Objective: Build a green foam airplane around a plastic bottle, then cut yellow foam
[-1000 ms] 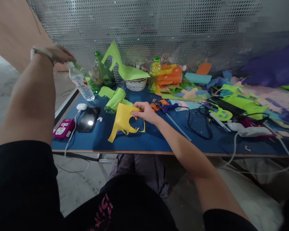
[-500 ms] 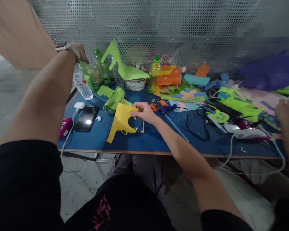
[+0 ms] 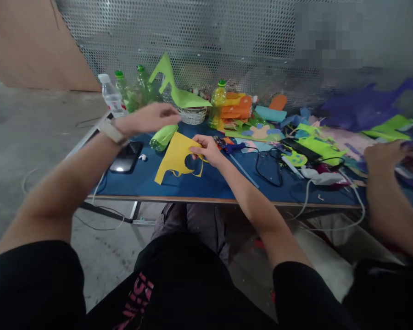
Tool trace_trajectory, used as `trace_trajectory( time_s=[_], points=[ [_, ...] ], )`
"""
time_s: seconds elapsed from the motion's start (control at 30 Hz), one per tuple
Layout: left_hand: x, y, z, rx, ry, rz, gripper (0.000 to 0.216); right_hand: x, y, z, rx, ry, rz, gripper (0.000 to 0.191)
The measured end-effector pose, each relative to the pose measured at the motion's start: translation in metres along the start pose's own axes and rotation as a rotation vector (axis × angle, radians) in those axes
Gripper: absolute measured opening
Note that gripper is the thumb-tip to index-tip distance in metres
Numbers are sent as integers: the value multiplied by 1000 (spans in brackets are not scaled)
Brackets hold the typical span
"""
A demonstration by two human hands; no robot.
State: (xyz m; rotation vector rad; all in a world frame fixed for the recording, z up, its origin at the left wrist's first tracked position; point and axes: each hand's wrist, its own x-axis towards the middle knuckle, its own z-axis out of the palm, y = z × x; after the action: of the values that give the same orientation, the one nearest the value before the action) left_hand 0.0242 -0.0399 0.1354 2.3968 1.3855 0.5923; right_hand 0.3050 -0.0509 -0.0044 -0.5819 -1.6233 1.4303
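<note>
Between the thumb and fingers of my right hand [image 3: 207, 149] is a yellow foam or paper sheet [image 3: 176, 153], with a round hole and ragged cut edges, held by its right side above the table. My left hand [image 3: 150, 118], with a pale band at the wrist, is over the table, fingers reaching rightward with nothing in them; it is slightly blurred. Below its fingertips lies a green-wrapped bottle [image 3: 164, 137] on its side, partly hidden. A light green cut sheet [image 3: 184, 97] rests on a white basket [image 3: 192, 115] beyond.
At the back left stand a water bottle [image 3: 110, 97] and green bottles [image 3: 143, 85]; a yellow-green bottle [image 3: 217, 104] stands past the basket. A phone [image 3: 125, 158] and an earbud [image 3: 142, 157] lie left. Cables, a blue glue gun [image 3: 234, 147] and coloured scraps cover the right, near another person's hand [image 3: 385, 153].
My left hand has come from the bottles at the back left toward the middle, leaving the upright water bottle there. My right hand keeps hold of the yellow sheet. The view has shifted slightly.
</note>
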Motion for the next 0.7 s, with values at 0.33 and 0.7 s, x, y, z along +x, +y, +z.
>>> trace_trajectory(
  time_s=[0.33, 0.7],
  points=[
    [-133, 29, 101, -941, -220, -90, 61, -87, -29, 30, -50, 315, 41, 69],
    [-205, 12, 117, -650, -87, -180, 46, -64, -17, -27, -1191, 67, 129, 31]
  ],
)
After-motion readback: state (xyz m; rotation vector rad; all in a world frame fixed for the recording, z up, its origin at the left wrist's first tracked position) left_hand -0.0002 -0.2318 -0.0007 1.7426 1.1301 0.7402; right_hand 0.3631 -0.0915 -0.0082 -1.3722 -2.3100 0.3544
